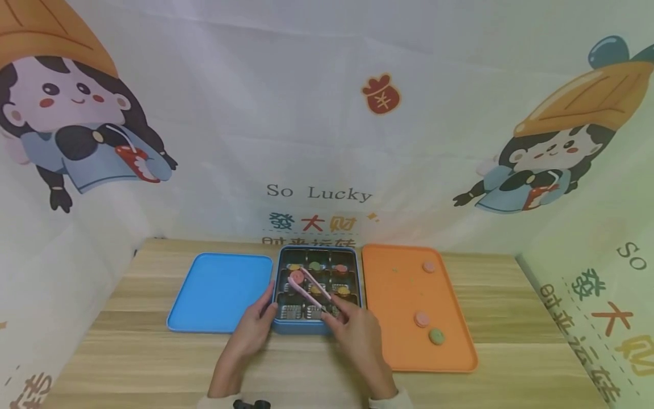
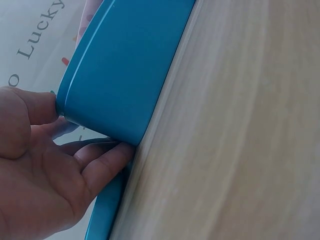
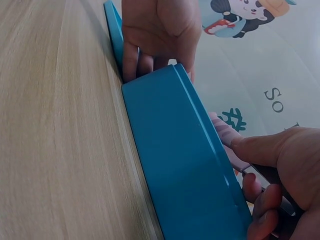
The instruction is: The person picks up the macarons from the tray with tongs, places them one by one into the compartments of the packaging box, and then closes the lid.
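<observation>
In the head view, my right hand point(image 1: 360, 335) grips a pair of pink tongs point(image 1: 309, 294) over a blue box point(image 1: 301, 327). A pink macaron-like piece point(image 1: 297, 276) sits between the tong tips, above the box's left side. Inside the box, black compartments bear a green piece point(image 1: 314, 266), a pink one point(image 1: 340, 269) and several yellow ones, such as the yellow piece point(image 1: 344, 291). My left hand point(image 1: 254, 326) rests against the box's front left corner. In the left wrist view, its thumb touches the rim and its fingers point(image 2: 107, 165) lie low at the side.
An orange tray point(image 1: 409, 346) right of the box bears two pink pieces, one being the near pink piece point(image 1: 421, 318), a green piece point(image 1: 436, 336) and small crumbs. Left of the box lies a blue lid-like tray point(image 1: 225, 289). A printed cloth point(image 1: 327, 142) hangs behind the wooden table point(image 1: 122, 363).
</observation>
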The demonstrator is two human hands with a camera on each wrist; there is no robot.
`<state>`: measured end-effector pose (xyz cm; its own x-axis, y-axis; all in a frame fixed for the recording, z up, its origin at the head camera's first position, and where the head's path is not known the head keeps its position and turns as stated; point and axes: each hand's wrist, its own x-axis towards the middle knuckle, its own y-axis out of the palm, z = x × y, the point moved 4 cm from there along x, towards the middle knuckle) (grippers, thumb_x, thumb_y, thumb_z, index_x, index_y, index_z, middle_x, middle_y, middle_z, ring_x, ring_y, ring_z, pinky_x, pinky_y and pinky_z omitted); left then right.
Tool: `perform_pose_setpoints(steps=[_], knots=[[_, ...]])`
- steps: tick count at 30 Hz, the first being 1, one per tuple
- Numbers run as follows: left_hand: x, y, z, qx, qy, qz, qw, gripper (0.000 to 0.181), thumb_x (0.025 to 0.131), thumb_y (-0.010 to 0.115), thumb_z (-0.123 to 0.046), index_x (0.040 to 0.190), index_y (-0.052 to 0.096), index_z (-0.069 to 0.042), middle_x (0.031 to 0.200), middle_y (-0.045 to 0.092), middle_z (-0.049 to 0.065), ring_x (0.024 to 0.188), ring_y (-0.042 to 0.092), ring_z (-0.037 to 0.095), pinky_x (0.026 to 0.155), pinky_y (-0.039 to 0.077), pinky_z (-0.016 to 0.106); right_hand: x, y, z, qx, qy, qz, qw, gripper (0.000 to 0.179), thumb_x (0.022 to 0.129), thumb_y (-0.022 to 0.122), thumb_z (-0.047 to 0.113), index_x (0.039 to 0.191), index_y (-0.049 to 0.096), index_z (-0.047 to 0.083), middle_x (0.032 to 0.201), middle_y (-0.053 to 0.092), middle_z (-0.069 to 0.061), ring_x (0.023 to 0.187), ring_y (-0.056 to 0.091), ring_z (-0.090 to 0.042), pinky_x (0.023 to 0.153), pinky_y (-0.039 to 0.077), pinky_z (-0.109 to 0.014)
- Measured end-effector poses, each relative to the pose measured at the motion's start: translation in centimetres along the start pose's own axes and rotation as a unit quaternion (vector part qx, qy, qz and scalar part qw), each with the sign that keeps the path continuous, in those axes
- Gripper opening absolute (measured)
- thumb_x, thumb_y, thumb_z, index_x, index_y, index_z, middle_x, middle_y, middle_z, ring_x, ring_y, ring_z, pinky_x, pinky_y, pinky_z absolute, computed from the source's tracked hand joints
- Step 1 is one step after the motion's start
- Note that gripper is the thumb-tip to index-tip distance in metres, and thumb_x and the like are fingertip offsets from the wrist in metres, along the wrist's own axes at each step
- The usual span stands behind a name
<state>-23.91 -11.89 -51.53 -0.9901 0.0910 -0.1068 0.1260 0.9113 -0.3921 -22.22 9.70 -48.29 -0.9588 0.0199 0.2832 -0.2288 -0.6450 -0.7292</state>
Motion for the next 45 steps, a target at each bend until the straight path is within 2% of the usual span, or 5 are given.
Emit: perform_pose_setpoints(steps=[30,39,45], knots=[[0.3,0.0,-0.1,0.007,-0.005,0.010,0.9999,0.055,0.107,0.038,-0.020,0.159,0.019,-0.012,0.161,0.022,0.020,0.149,0.018,0.039,0.120,0.017,0.055,0.3,-0.6,-0.4,0.022,0.009,0.024,0.9994,0.040,0.082,0.081,0.030,0.119,0.074,0.015,0.057,0.049,0.012,0.047,0.037,-0.001,0.041,0.026,-0.018],[0.2,-0.1,-0.1,-0.003,-0.010,0.009,0.9999,0.056,0.107,0.038,-0.020,0.159,0.019,-0.012,0.162,0.020,0.020,0.150,0.017,0.039,0.121,0.017,0.054,0.7,-2.4,-1.6,0.046,0.022,0.015,0.9986,0.041,0.083,0.080,0.027,0.120,0.073,0.012,0.057,0.047,0.010,0.046,0.035,-0.002,0.041,0.025,-0.018],[0.1,0.0,0.0,-0.017,-0.008,0.011,0.9998,0.056,0.107,0.038,-0.017,0.159,0.018,-0.011,0.163,0.019,0.020,0.150,0.015,0.038,0.121,0.015,0.053,1.1,-4.4,-3.4,0.080,0.008,0.027,0.9964,0.039,0.083,0.080,0.021,0.120,0.073,0.010,0.061,0.051,0.008,0.047,0.036,0.000,0.041,0.027,-0.017]])
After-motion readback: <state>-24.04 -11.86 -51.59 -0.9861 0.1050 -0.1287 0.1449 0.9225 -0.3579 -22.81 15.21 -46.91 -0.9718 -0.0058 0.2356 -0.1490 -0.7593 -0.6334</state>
